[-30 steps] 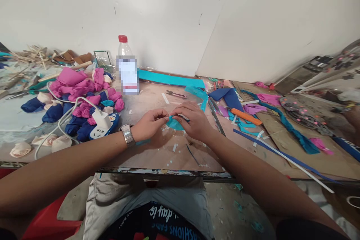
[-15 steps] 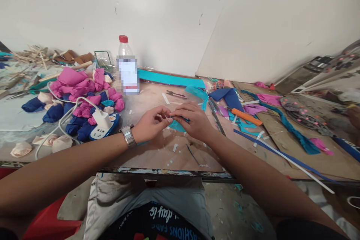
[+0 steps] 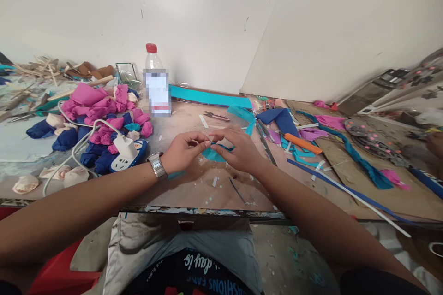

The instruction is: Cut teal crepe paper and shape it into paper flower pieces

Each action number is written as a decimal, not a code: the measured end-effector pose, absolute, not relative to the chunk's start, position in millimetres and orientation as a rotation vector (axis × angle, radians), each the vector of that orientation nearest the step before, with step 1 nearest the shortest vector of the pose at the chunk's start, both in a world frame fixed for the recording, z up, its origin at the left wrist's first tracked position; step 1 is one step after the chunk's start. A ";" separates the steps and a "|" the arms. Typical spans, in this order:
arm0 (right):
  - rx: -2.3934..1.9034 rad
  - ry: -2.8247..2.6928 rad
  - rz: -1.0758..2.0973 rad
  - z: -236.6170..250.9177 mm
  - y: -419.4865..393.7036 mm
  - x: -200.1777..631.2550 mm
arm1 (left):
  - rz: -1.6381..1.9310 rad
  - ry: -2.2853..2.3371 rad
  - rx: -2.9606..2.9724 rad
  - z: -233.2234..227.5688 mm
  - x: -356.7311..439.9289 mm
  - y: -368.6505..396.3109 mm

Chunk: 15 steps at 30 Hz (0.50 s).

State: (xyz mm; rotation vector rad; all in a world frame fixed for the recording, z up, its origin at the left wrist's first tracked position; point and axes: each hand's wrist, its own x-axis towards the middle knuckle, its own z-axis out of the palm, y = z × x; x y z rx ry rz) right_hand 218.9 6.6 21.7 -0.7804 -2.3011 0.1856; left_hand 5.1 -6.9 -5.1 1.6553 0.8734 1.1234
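Observation:
Between my hands, just above the table, is a piece of thin turquoise fabric or crepe paper [image 3: 213,154]; its exact material I cannot tell. My left hand [image 3: 185,150], with a metal watch on the wrist, pinches its upper left edge between thumb and forefinger. From the other side, my right hand [image 3: 238,150] grips the gathered edge with curled fingers. The fingertips of both hands nearly meet there, and they partly hide the piece. Behind them lie small thread snips [image 3: 217,116] and a loose turquoise strip [image 3: 242,114].
At left, a heap of pink, navy and cream fabric flowers [image 3: 88,101] surrounds a blue power strip [image 3: 121,163] with a white charger. A red-capped bottle [image 3: 154,62] stands behind a phone [image 3: 158,94]. To the right are an orange-handled tool [image 3: 302,143], strips and cardboard [image 3: 346,166].
My fingers have shifted slightly on the turquoise piece, and more of it shows below them. The right fingers have opened out a little. Other things have stayed put.

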 end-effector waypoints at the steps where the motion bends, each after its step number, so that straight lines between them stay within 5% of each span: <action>1: -0.802 -2.297 0.223 22.0 6.3 219.7 | 1.129 0.872 1.639 -4.0 5.0 -6.8; 15: -0.807 -2.275 0.387 27.7 7.8 220.6 | 1.035 0.698 1.075 -5.8 9.9 -5.7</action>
